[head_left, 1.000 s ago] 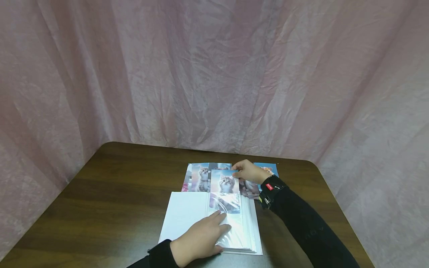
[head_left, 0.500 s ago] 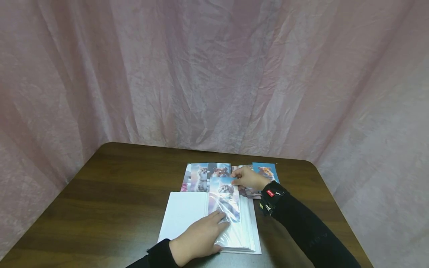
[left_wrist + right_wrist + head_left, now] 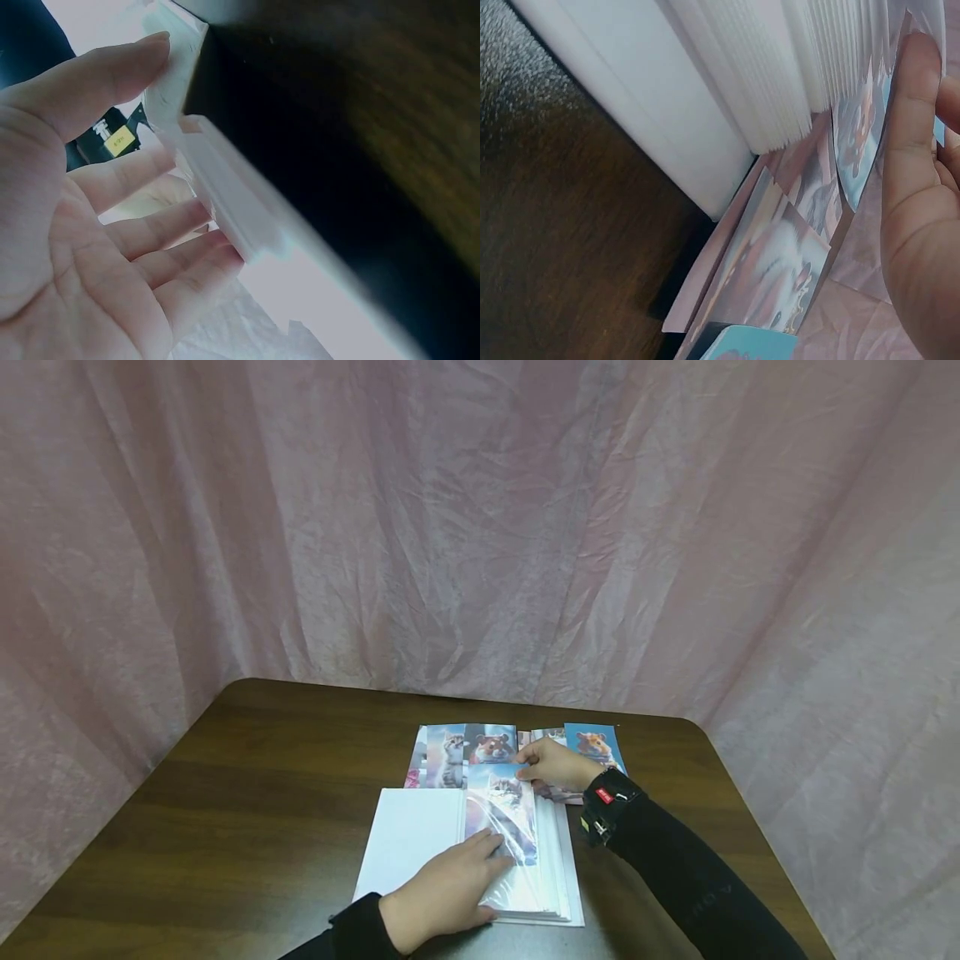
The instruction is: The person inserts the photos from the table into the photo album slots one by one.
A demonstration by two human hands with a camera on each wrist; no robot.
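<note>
Pinching kitten photo (image 3: 498,810) with right hand (image 3: 558,766), steadying album (image 3: 412,827) with spread left hand (image 3: 450,892); best eased in straight, unbent.

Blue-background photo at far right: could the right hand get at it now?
Probably yes, once free: the blue-background photo lies beside the right hand, its upper part uncovered, but that hand pinches the kitten photo on the album.

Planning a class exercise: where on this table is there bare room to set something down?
Bare tabletop lies left of the album, out to the left edge, and between the right sleeve and right edge. Crowded: behind the album, where photos overlap.
</note>
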